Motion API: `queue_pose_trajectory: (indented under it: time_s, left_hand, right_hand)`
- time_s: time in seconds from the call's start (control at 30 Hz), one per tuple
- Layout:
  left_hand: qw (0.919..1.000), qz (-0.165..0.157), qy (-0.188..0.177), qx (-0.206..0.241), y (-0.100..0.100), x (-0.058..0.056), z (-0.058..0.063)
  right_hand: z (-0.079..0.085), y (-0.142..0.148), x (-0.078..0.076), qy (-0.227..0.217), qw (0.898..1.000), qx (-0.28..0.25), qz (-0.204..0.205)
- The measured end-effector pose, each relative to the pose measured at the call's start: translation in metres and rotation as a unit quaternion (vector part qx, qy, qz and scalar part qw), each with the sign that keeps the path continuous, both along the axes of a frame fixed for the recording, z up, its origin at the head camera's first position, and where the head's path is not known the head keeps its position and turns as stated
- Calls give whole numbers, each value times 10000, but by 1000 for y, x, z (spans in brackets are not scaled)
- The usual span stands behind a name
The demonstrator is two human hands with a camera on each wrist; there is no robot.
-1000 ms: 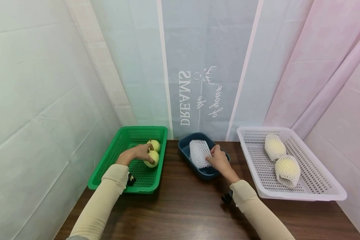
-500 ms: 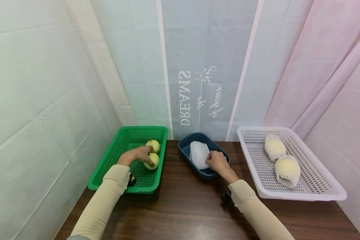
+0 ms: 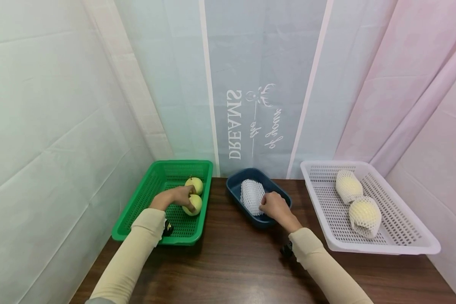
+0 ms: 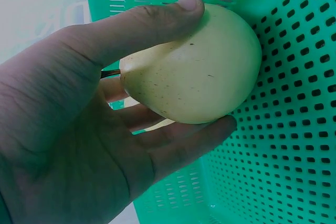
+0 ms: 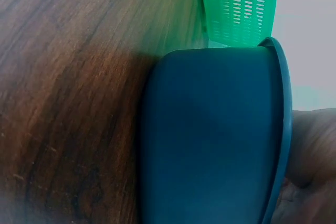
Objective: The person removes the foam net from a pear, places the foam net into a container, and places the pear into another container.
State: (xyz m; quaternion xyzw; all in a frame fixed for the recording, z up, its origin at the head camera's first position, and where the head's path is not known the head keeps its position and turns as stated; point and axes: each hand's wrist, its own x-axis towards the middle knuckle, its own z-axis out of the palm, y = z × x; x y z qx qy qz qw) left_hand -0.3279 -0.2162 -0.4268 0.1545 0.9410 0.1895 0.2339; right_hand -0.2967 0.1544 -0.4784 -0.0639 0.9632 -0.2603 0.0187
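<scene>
In the head view my left hand (image 3: 176, 196) reaches into the green basket (image 3: 137, 211) and holds a pale yellow-green pear (image 3: 193, 205). Its thumb lies along one side of the pear (image 4: 194, 66) and the fingers on the other, as the left wrist view shows. A second pear (image 3: 196, 184) sits just behind. My right hand (image 3: 276, 206) is over the dark blue tub (image 3: 264, 220), fingertips pinching the edge of a white foam fruit net (image 3: 251, 195). In the right wrist view the tub's wall (image 5: 210, 135) hides the fingertips.
On the right stands a white basket (image 3: 327, 236) with two fruits in foam nets (image 3: 347, 185). The brown wooden table (image 3: 232, 266) runs under all the containers, with a printed curtain (image 3: 266, 55) behind and pale walls at both sides.
The held pear has shifted slightly toward me with my left hand. My right fingers have curled in at the foam net's edge, and the net has moved a little.
</scene>
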Motion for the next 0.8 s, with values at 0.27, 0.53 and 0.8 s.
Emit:
queue_pose_trajectory:
  time_s: [0.27,0.53,0.8]
  left_hand:
    - [10000,17,-77,-6,1,0,-1]
    - [9999,-13,-107,75,-1,1,1]
    - [9998,-2,-152,124,-1,2,2]
  right_hand:
    - [-2,0,3,214,9996,200,-30]
    - [-1,1,6,390,9991,137,17]
    - [0,3,7,463,9989,0,62]
